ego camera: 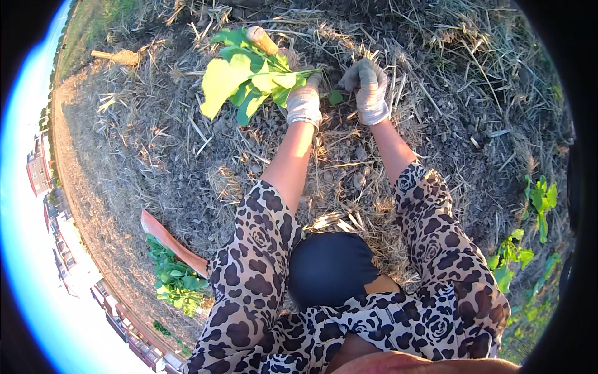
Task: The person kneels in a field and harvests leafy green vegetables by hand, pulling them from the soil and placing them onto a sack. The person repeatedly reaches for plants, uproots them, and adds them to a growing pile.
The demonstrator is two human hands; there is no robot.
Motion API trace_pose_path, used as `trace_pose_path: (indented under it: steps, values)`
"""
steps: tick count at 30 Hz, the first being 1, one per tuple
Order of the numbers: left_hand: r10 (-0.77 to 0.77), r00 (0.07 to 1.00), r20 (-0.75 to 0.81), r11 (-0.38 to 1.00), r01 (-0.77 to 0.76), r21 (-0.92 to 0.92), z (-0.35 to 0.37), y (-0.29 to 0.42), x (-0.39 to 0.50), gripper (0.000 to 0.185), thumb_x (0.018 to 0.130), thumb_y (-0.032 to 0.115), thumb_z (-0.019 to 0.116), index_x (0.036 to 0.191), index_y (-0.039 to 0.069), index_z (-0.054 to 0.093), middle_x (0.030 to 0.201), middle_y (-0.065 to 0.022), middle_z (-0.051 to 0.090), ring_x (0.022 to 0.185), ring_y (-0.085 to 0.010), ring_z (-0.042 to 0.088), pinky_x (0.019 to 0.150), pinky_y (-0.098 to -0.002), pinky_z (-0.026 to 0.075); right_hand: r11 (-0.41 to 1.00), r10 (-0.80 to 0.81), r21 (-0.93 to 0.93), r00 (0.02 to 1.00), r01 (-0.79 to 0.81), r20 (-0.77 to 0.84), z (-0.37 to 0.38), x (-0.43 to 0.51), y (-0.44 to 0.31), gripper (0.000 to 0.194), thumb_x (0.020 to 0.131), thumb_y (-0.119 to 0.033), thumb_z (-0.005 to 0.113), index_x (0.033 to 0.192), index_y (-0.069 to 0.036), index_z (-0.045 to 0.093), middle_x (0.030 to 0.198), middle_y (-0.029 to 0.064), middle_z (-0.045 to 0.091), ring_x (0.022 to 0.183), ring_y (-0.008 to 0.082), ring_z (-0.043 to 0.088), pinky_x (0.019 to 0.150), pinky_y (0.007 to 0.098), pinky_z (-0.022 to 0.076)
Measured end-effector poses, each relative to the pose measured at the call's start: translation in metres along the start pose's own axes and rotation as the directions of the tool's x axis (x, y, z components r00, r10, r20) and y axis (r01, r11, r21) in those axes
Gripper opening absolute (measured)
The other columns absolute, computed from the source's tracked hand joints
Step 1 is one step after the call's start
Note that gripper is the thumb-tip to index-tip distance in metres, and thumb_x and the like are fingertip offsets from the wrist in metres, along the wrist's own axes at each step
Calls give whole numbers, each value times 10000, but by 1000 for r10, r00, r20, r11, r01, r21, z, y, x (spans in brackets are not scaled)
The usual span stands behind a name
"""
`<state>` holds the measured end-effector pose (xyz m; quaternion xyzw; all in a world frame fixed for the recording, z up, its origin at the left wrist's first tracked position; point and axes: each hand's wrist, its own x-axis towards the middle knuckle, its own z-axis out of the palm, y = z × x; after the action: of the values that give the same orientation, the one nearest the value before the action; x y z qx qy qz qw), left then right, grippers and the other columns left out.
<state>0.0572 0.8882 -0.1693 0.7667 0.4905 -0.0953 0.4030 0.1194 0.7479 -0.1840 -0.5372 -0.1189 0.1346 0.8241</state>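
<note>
My left hand [306, 98], in a pale knitted work glove, is closed around the stems of a leafy green seedling [252, 77], whose broad leaves spread to the left. Behind those leaves a short tan stub [261, 40], perhaps a wooden handle, sticks up; whether my left hand also touches it cannot be told. My right hand [370, 91], gloved and soiled at the fingers, is curled down at the straw-strewn soil [336, 140]. Whether anything lies within its fingers is hidden. Between the two hands a small green leaf [335, 97] shows at the ground.
A straw-wrapped stick [119, 57] lies at upper left. Bunched green seedlings [173, 276] lie beside a reddish curved strip [173, 243] at lower left. Leafy plants [509, 257] stand at right. My dark-clad knee [329, 269] is between my arms. Buildings [39, 166] stand far left.
</note>
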Motion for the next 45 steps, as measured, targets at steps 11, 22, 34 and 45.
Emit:
trace_pose_path:
  steps: [11, 22, 34, 45]
  values:
    - [256, 955, 148, 740, -292, 606, 45, -33, 62, 427, 917, 398, 497, 1267, 171, 586, 1262, -125, 631, 1118, -327, 631, 917, -467, 491, 955, -288, 61, 957, 290, -40, 34, 72, -47, 315, 942, -262, 508, 705, -63, 564, 558, 58, 532, 516, 168, 548, 502, 313, 447]
    - [470, 811, 349, 430, -556, 711, 50, -61, 73, 336, 948, 201, 473, 1272, 164, 556, 1150, -142, 672, 1019, -324, 670, 845, -454, 536, 987, 74, 152, 990, -54, -124, 37, 66, -7, 276, 922, -231, 520, 738, -34, 579, 594, 61, 547, 522, 169, 547, 565, 336, 511]
    - [348, 876, 334, 633, -482, 606, 105, -96, 115, 437, 947, 216, 461, 1383, 192, 484, 1194, -120, 611, 1106, -262, 599, 921, -419, 488, -159, 796, -841, 572, 517, 201, 25, 71, -33, 751, 864, -254, 656, 1505, -104, 294, 939, 194, 701, 860, 346, 691, 788, 421, 562]
    - [378, 910, 171, 777, -413, 476, 113, -82, 104, 397, 953, 329, 461, 1288, 131, 541, 1307, -119, 576, 1196, -275, 533, 1002, -441, 426, -123, 718, -608, 494, 784, 491, 28, 75, 45, 136, 815, -96, 632, 901, -52, 727, 841, 166, 709, 779, 353, 693, 690, 430, 562]
